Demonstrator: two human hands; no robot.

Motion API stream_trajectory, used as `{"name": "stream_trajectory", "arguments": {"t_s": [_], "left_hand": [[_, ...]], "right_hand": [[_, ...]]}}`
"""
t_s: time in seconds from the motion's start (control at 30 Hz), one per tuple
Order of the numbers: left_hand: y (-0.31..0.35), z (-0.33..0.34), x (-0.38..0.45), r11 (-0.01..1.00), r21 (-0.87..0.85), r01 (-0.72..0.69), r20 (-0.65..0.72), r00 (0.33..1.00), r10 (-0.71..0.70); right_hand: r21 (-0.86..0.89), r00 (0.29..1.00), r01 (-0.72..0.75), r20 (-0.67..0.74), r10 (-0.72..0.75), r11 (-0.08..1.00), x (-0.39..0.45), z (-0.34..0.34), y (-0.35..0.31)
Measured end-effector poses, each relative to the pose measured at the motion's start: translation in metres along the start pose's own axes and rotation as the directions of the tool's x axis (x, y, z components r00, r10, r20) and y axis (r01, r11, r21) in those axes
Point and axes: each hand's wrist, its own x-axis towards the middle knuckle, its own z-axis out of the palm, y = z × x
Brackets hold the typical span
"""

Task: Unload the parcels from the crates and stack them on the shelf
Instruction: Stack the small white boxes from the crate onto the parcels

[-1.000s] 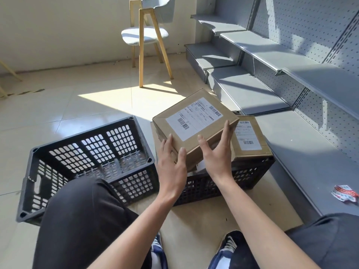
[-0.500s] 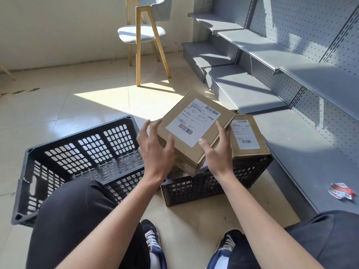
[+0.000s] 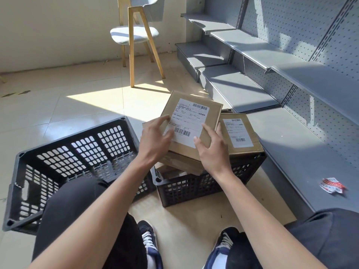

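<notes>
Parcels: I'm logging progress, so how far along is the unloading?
Done: the left crate looks emptied. In hand: both hands, left hand and right hand, grip one parcel above the right crate. Left: more parcels there, including another labelled box; no parcels on the visible shelf.

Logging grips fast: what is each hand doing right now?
Left hand: grips the top parcel.
Right hand: grips the same parcel.

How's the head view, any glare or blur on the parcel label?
Head view: hard sunlight patch on the floor, long shadows across the shelf; the held parcel is evenly lit, label barcodes sharp but small print unreadable; wide-angle bending at edges.
</notes>
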Motion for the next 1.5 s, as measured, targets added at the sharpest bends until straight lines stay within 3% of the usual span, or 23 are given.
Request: {"name": "stream_trajectory", "arguments": {"t_s": [0.3,0.87,1.3,1.5], "left_hand": [[0.051,0.038,-0.015,0.992,-0.025,-0.122,0.024,0.992,0.122],[0.172,0.159,-0.06,0.947,-0.161,-0.277,0.228,0.923,0.309],[0.258,0.246,-0.127,0.852,-0.341,-0.397,0.4,0.759,0.513],[0.302,0.284,-0.19,0.811,-0.405,-0.423,0.5,0.64,0.583]], "right_hand": [[-0.121,0.999,-0.004,-0.032,0.0,0.993,-0.009,-0.068,0.001],[-0.222,0.95,-0.114,-0.31,0.041,0.968,-0.053,-0.238,0.046],[-0.236,0.812,-0.384,-0.546,0.205,0.893,-0.149,-0.341,0.066],[-0.196,0.729,-0.479,-0.631,0.263,0.856,-0.219,-0.394,0.076]]}}
